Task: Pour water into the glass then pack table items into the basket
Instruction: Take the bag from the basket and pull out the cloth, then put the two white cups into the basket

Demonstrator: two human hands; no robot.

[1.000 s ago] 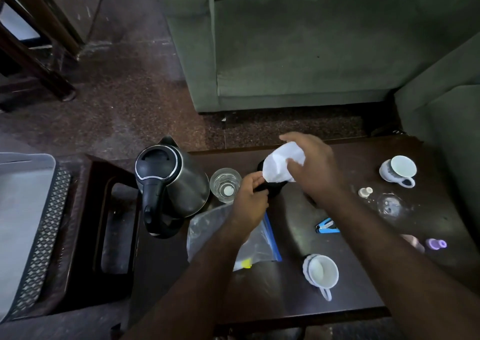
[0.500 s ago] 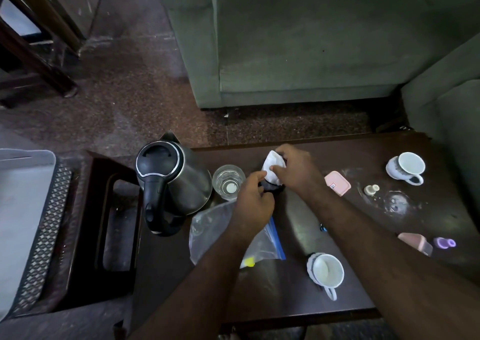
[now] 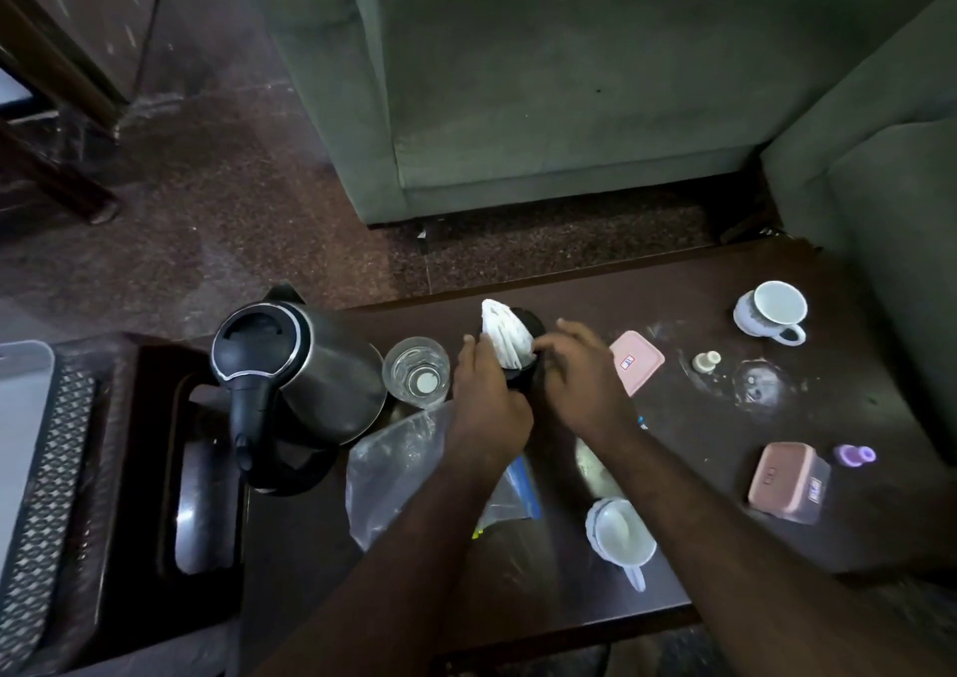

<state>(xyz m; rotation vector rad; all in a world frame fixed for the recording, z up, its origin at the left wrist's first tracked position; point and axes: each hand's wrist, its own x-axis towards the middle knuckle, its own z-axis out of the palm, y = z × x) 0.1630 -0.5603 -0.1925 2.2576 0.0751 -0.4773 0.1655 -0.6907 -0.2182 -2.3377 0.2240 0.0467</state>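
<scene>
- Left hand (image 3: 489,402) reaching forward over the table (image 3: 725,531), palm down, fingers curled round the near side of a dark holder (image 3: 533,327), thumb up against the white napkins (image 3: 505,334) standing in it
- Right hand (image 3: 585,384) just beside it, palm down, fingers bent and touching the holder's right side; whether gripping or only touching, cannot tell
- Both forearms stretched up from the near edge, left one crossing a clear plastic bag (image 3: 399,469)
- Glass (image 3: 417,373) upright, between kettle (image 3: 300,381) and left hand
- Basket (image 3: 46,490) at far left, off the table
- Cup (image 3: 771,311), pink lid (image 3: 637,363), pink box (image 3: 789,482) to the right
</scene>
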